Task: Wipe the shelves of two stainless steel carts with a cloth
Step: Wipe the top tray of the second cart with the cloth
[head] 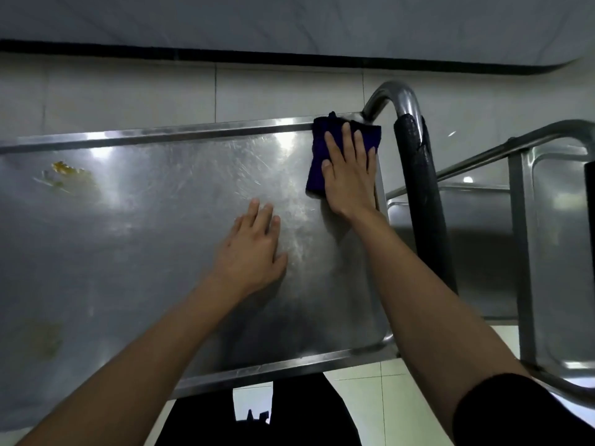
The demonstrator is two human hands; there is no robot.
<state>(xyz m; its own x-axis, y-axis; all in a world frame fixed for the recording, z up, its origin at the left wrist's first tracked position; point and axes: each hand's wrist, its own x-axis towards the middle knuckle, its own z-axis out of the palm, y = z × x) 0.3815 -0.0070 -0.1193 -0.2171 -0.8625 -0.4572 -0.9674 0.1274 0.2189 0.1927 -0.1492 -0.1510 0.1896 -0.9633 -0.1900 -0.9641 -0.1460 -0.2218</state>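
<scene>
The top shelf of a stainless steel cart [145, 239] fills the left and middle of the head view. A dark blue cloth [317, 156] lies folded in the shelf's far right corner. My right hand [349, 173] presses flat on the cloth with straight fingers. My left hand [254, 249] rests flat on the bare steel nearer to me, holding nothing. A yellowish smear [66, 173] marks the shelf at the far left. A second steel cart [553, 252] stands to the right.
The first cart's curved handle with black foam padding [418, 188] rises just right of the cloth. A raised rim [193, 132] edges the shelf. Pale floor tiles [360, 410] show below, and a wall with a dark baseboard [257, 56] runs behind.
</scene>
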